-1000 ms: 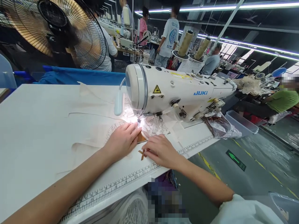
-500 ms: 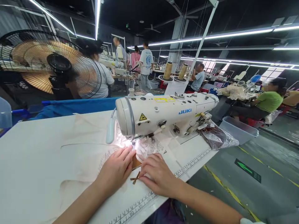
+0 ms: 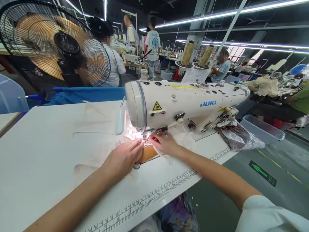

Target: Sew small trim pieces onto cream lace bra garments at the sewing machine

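Handling pale, sheer, lacy cloth [image 3: 119, 141], lying rumpled on white bench [image 3: 43, 145] under white sewing machine [image 3: 185, 104]. Pinching small orange-brown ribbon [image 3: 146, 140] just beside needle with narrow grip of right hand [image 3: 165, 143]. Pressing cloth with flat, unclosed left hand [image 3: 125, 154]. Showing printed ruler [image 3: 142, 205] along near edge. Facing big fan [image 3: 67, 43] at far left, standing co-worker [image 3: 152, 42] beyond.

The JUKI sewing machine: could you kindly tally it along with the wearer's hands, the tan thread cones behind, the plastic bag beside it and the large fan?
JUKI sewing machine: 1
Left hand and right hand: 2
Tan thread cones: 2
Plastic bag: 1
Large fan: 1
Total: 7
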`<state>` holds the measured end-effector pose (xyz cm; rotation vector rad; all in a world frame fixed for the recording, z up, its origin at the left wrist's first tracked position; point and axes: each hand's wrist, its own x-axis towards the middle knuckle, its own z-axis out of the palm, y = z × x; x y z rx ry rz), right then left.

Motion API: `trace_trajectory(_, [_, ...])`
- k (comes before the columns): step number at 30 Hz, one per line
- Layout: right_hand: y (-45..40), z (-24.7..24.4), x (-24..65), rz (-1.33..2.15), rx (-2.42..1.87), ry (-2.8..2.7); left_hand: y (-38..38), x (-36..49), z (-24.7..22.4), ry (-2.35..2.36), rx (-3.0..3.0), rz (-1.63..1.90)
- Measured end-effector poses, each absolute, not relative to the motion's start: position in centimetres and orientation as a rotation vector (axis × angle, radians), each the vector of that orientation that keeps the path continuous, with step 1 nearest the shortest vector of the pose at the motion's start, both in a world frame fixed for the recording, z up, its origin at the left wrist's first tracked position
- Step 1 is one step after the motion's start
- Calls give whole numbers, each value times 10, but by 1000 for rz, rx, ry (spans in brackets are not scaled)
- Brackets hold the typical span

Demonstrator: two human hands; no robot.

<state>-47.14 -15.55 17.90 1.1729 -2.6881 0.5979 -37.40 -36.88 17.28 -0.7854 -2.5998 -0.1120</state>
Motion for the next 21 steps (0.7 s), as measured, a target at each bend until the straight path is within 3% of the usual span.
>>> trace_trajectory(8, [-162,187,-477,601,1108,-2728,-369,-382,176,-2552,-831,-83])
trace_trajectory(21, [-152,192,-479,661,1380,-2686,-371,-390,175,-2654,-755,-188])
